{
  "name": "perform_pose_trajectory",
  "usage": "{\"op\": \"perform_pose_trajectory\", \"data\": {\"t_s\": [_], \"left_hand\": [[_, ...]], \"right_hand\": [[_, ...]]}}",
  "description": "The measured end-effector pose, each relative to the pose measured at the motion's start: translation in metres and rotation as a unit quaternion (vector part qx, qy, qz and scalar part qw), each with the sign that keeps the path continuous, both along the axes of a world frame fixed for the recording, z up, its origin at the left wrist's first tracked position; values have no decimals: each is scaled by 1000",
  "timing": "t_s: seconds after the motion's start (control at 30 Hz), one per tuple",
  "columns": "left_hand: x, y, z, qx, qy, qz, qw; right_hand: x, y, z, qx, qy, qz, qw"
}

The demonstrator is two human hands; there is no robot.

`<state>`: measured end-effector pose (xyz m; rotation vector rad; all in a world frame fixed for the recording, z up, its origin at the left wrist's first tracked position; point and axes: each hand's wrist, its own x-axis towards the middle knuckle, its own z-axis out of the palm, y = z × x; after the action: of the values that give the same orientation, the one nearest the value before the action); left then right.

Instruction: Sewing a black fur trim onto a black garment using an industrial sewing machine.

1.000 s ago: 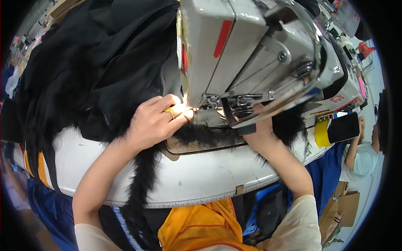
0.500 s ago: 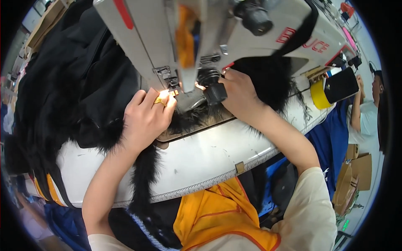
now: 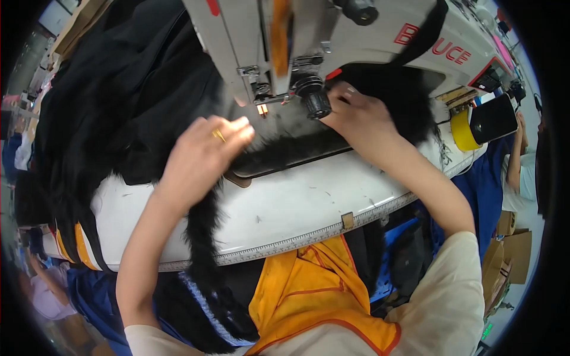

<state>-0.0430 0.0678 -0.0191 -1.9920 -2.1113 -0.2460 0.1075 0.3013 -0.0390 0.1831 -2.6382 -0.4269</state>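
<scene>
From where I stand, the left hand (image 3: 199, 157) has its fingers bent and drawn together, a yellow ring on one of them, resting over black furry trim; I can't tell whether they pinch it. The right hand (image 3: 362, 121) is blurred, its fingers curled partly behind a dark knob (image 3: 314, 101), so I can't tell what they grip. Between the two sets of fingers, on their near side, the fur strip (image 3: 291, 149) lies with its long axis running left to right, rising slightly toward the right hand. A hanging length of fur (image 3: 205, 234) points from under the left hand toward the wearer, dropping over the edge of the white table (image 3: 285, 204). Just beyond the left fingertips, apart from them, is the metal foot (image 3: 261, 94) of the sewing machine (image 3: 374, 50), whose body stands over the right fingers. Black cloth (image 3: 142, 77) heaps up left of the left fingers and beyond them; more black fur (image 3: 412, 113) bunches just right of the right ones. Farther right sits a yellow roll (image 3: 464, 130) against a black block (image 3: 494, 118). Well away from the right fingers, low on that side, stands an open cardboard box (image 3: 518, 258); its contents I can't make out.
</scene>
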Motion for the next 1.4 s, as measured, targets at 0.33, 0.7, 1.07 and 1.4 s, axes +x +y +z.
{"op": "perform_pose_trajectory", "data": {"t_s": [0.33, 0.7, 1.07, 1.4], "left_hand": [[16, 9, -23, 65, 43, -27, 997], [1, -1, -19, 123, 25, -24, 992], [-11, 13, -22, 100, 66, -27, 992], [-8, 10, -24, 90, -80, 46, 992]], "right_hand": [[2, -30, 17, 56, -53, 106, 991], [-17, -8, -11, -119, -87, 96, 984], [-26, 11, -31, -101, 25, 102, 989], [-31, 1, -22, -160, 28, 87, 983]]}}
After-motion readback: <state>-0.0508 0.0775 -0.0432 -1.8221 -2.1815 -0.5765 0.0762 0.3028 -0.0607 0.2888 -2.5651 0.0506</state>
